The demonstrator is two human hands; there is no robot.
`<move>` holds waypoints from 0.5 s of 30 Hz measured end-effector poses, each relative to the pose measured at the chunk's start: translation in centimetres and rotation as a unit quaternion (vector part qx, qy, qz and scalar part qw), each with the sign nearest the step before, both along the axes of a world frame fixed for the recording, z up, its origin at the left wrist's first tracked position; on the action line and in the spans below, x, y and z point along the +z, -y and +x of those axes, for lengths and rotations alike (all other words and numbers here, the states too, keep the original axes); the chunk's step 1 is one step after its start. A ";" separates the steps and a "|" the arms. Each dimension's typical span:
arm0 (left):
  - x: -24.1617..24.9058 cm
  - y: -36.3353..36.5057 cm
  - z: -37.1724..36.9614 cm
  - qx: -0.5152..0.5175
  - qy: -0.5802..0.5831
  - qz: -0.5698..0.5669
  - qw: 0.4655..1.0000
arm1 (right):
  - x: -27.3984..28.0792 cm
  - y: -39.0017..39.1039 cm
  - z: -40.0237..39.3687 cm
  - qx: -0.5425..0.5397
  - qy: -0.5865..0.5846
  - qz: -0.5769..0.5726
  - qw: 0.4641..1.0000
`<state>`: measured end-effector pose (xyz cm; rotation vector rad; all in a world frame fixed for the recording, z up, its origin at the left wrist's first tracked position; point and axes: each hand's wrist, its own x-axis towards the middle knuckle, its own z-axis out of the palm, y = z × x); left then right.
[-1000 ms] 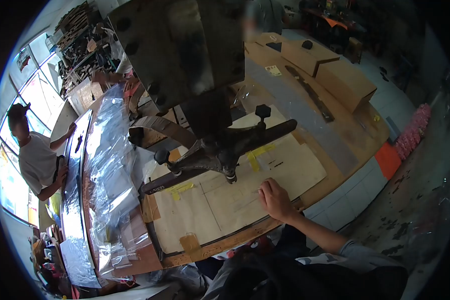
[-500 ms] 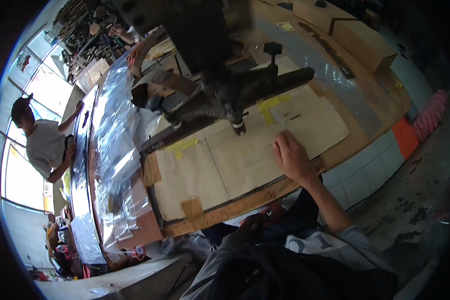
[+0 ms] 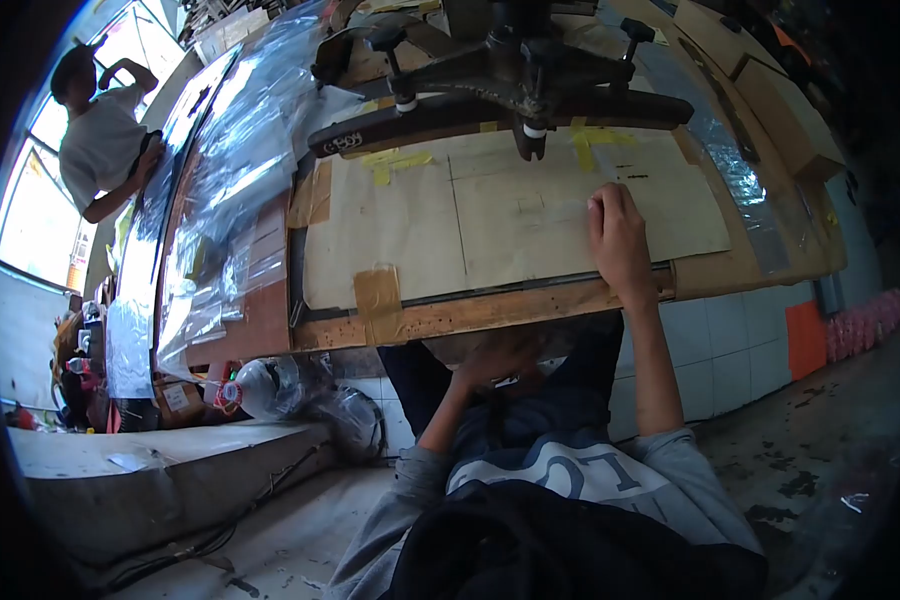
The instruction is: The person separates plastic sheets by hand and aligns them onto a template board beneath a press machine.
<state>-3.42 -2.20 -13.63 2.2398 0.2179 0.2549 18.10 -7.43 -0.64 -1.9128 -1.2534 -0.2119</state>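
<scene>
My right hand (image 3: 620, 235) rests closed on the pale sheet (image 3: 510, 215) near its right part, fingers curled; what it holds, if anything, is too small to make out. The sheet is taped to the table with yellow tape (image 3: 595, 137) and brown tape (image 3: 378, 300), and a dark line crosses it. My left hand (image 3: 502, 358) is low at my lap, below the table's front edge, blurred and partly in shadow. A black metal clamp frame (image 3: 525, 95) stands over the sheet's far edge.
A co-worker (image 3: 110, 130) stands at the far left beside a long shiny panel. Clear plastic film (image 3: 240, 180) covers the table's left part. Cardboard boxes (image 3: 785, 110) lie at the back right. A large plastic bottle (image 3: 265, 388) sits below the table's left front.
The view has tilted down and turned. My left hand and forearm now show at my lap. My right hand remains closed over the sheet. The co-worker has raised one arm to the head.
</scene>
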 end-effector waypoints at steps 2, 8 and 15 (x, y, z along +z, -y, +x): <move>2.8 0.4 -0.5 0.031 -0.078 -0.053 0.995 | 0.0 0.1 0.0 -0.004 0.006 0.005 1.000; 7.4 2.2 -0.9 -0.010 0.009 -0.186 0.982 | -0.4 0.0 0.5 -0.021 0.001 0.032 0.999; 10.4 2.7 -1.1 0.028 0.107 -0.238 0.965 | -0.8 0.6 1.1 -0.034 -0.022 0.066 0.997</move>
